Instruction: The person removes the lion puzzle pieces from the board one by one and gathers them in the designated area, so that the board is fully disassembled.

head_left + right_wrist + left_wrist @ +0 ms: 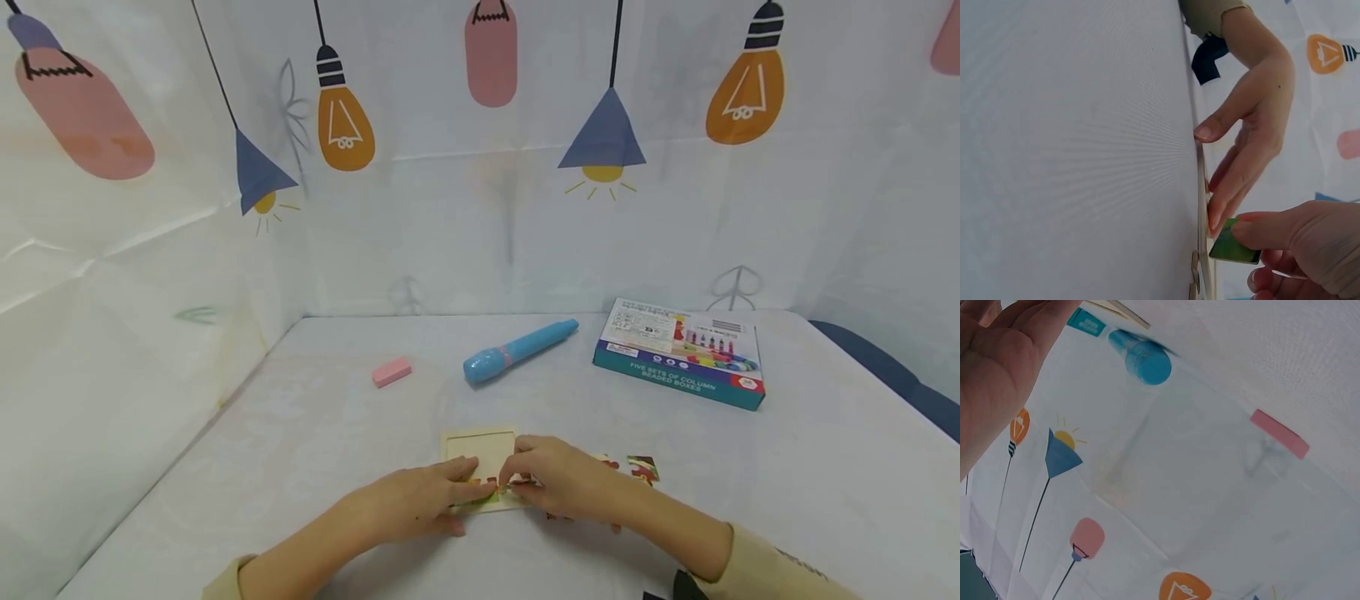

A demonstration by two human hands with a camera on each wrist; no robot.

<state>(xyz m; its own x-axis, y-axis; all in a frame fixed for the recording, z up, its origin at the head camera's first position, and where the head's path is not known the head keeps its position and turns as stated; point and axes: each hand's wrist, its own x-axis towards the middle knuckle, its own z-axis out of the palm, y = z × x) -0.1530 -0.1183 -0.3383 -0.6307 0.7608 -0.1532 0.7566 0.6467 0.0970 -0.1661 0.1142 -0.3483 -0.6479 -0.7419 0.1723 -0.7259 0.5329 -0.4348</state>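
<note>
A pale wooden puzzle tray [489, 448] lies on the table in front of the person, with coloured pieces along its near edge. The left hand [423, 502] rests over the tray's near left side, its fingers extended onto the pieces there. From the other side, the right hand [572, 482] reaches in at the lower right corner. In the right wrist view it pinches a green puzzle piece [1234, 245] between thumb and fingers, tilted close above the tray. The extended left fingertips are right beside that piece.
Several loose puzzle pieces [642, 468] lie right of the tray, partly hidden by the right forearm. Farther back are a pink eraser-like block [392, 372], a blue microphone-shaped object [519, 350] and a boxed bead set [678, 352]. A patterned curtain [450, 208] hangs behind the table.
</note>
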